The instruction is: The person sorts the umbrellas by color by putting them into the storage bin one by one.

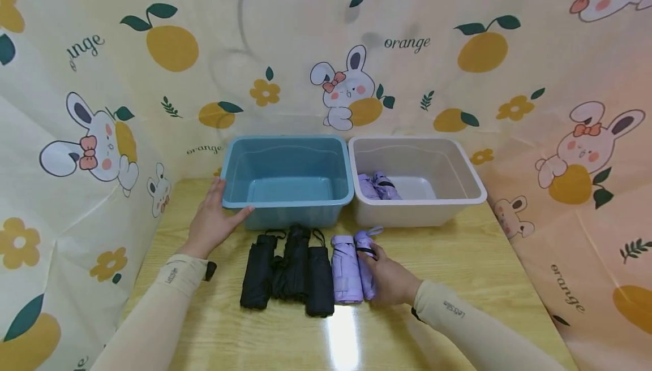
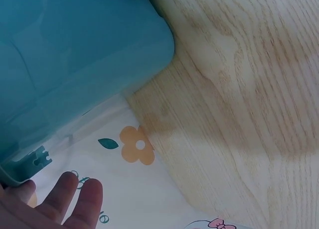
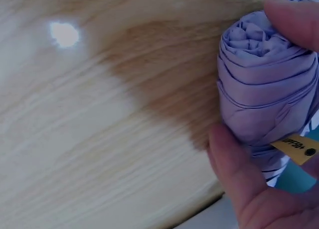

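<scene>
Right hand [image 1: 391,277], head view: thumb and fingers pinch a slim lilac umbrella [image 1: 364,277] around its black strap, at the right end of a row; whether it bears on the table [image 1: 229,337] I cannot tell. Left hand [image 1: 211,221] spread, thumb at the front rim of a blue bin [image 1: 287,203], fingers by its left side. Next to the slim one I log a broader lilac umbrella [image 1: 347,272], then three black umbrellas [image 1: 295,272] in matte fabric, cord loops at some tops. Behind: the blue bin beside a grey-beige bin [image 1: 420,202], both smooth tapered plastic with rounded corners; lilac bundles [image 1: 385,187] lie in the latter's left part. Print on the cream sleeves [image 1: 168,297] looks like "LetsSlim". Patterned cloth [image 1: 305,14] walls the space: rabbits, fruit, flowers, "orange" repeated. Pale wood grain below, white glare near the front.

Left wrist view: I get glossy blue wall, a rounded corner, fingertips apart by the rim, streaky grain meeting cloth.

Right wrist view: tight pleats wrap the gripped roll, its end crumpled into folds. A yellow tag [image 3: 297,148] reads "UPF50+".
</scene>
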`<state>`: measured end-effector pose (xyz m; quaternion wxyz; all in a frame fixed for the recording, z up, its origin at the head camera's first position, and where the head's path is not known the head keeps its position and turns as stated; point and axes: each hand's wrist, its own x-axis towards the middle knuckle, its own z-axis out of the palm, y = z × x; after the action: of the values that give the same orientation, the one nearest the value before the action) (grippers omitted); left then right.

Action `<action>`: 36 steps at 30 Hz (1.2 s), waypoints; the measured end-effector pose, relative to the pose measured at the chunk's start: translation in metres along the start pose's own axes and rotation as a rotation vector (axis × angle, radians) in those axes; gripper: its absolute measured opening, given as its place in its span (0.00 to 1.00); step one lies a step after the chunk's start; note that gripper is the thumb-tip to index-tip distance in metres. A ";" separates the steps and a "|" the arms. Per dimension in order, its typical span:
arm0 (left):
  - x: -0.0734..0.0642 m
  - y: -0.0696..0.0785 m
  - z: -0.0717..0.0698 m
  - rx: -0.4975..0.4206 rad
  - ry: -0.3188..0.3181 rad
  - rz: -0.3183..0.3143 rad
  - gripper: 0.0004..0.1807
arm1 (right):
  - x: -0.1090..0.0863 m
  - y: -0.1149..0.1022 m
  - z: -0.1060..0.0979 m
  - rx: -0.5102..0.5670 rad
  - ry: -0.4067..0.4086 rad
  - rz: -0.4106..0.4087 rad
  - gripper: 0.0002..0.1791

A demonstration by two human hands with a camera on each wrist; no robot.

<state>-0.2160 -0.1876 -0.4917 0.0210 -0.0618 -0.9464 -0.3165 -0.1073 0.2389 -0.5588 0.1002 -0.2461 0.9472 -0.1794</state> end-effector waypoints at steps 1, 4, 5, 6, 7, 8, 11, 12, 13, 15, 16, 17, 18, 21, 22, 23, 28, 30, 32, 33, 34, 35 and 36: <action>0.000 0.000 -0.001 -0.002 0.002 0.000 0.61 | 0.001 0.000 0.000 0.000 0.008 0.000 0.61; 0.001 -0.001 -0.001 -0.001 0.002 -0.001 0.61 | 0.001 -0.001 0.000 0.007 0.021 0.004 0.60; 0.001 -0.001 -0.002 0.000 0.001 -0.001 0.61 | 0.001 0.000 0.000 0.011 0.024 0.008 0.60; 0.001 -0.001 -0.002 0.000 0.002 0.000 0.61 | 0.001 0.000 0.001 0.013 0.026 0.012 0.60; 0.002 -0.001 -0.001 -0.001 0.002 0.002 0.61 | 0.001 0.000 0.001 0.014 0.029 0.016 0.61; 0.003 -0.001 -0.001 0.000 0.005 0.005 0.61 | 0.001 0.000 0.002 0.017 0.032 0.020 0.61; 0.004 -0.002 0.000 0.003 0.009 0.009 0.61 | 0.001 0.001 0.002 0.019 0.042 0.028 0.61; 0.004 -0.002 0.000 0.003 0.009 0.009 0.61 | 0.001 0.001 0.001 0.018 0.045 0.029 0.61; 0.004 -0.001 0.000 0.004 0.008 0.006 0.61 | 0.001 0.001 0.001 0.015 0.047 0.030 0.61; 0.003 -0.001 -0.001 0.008 0.003 0.001 0.62 | 0.000 0.001 0.000 0.010 0.049 0.031 0.60; 0.002 0.000 -0.001 0.006 0.000 -0.002 0.62 | 0.000 0.001 0.000 0.004 0.052 0.029 0.60; 0.001 0.000 -0.001 0.007 -0.001 -0.005 0.62 | -0.001 0.001 0.000 -0.002 0.052 0.026 0.60; 0.001 0.000 -0.002 0.008 -0.003 -0.006 0.62 | -0.002 0.001 0.000 -0.007 0.055 0.019 0.59; 0.000 0.001 -0.001 0.010 -0.005 -0.005 0.61 | -0.005 0.002 -0.001 -0.019 0.074 -0.002 0.58; 0.001 0.001 0.000 0.010 -0.007 -0.003 0.61 | -0.007 0.002 -0.001 -0.021 0.080 -0.005 0.57; 0.001 0.002 0.001 0.013 -0.009 -0.001 0.61 | -0.010 0.003 -0.001 -0.024 0.086 -0.006 0.57; 0.004 0.005 0.004 0.012 -0.014 0.017 0.62 | -0.019 0.008 -0.004 -0.018 0.106 0.017 0.57; 0.005 0.005 0.002 0.017 -0.009 0.014 0.62 | -0.020 0.009 -0.006 -0.005 0.101 0.022 0.58; 0.004 0.004 0.001 0.027 -0.003 0.003 0.62 | -0.020 0.009 -0.008 0.011 0.092 0.016 0.58; 0.004 0.003 0.000 0.032 -0.001 -0.002 0.62 | -0.020 0.009 -0.009 0.019 0.086 0.014 0.58; 0.003 0.002 -0.001 0.035 0.001 -0.007 0.62 | -0.021 0.009 -0.010 0.027 0.083 0.010 0.58; 0.003 0.002 -0.002 0.040 0.004 -0.012 0.62 | -0.021 0.009 -0.012 0.029 0.082 0.004 0.58; 0.002 0.001 -0.002 0.042 0.005 -0.015 0.62 | -0.022 0.010 -0.013 0.030 0.083 0.000 0.58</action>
<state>-0.2179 -0.1874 -0.4892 0.0222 -0.0533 -0.9531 -0.2970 -0.0962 0.2615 -0.5482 0.0647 -0.2371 0.9477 -0.2037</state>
